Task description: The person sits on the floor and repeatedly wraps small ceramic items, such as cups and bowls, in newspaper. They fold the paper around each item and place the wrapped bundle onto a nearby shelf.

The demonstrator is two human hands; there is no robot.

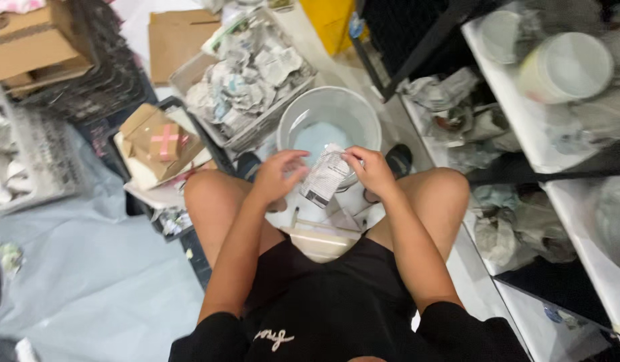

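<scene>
Black shorts and a black shirt (336, 315) fill the bottom of my view, with bare knees spread to either side as I sit low over the floor. Between the knees, both hands meet on a small white packet (325, 175) with dark print on its lower end. My left hand (277, 175) has its fingers curled around the packet's left edge, partly closed, thumb side toward me. My right hand (371, 171) pinches the packet's upper right corner, fingers folded tight on it. The packet hangs tilted, its top over the near rim of a clear plastic tub (330, 121) that stands on the floor just beyond my hands.

As for progress, I judge it is underway but not finished: pale blue material already lies in the bottom of the tub, yet the packet is not visibly emptied, and I cannot tell whether its top is torn open or sealed. Nothing can be seen pouring from it.

Behind the tub, a wire basket (249, 74) is heaped with crumpled paper wrappings. Left of my knee sits a shallow tray with a small brown box taped with a pink cross (165, 141). Flattened cardboard (179, 37) lies farther back, and a pale plastic sheet (88, 268) covers the floor on my left. On my right, a white shelf (524, 134) carries a white lidded tub (568, 67) and more crumpled wrappings underneath.
</scene>
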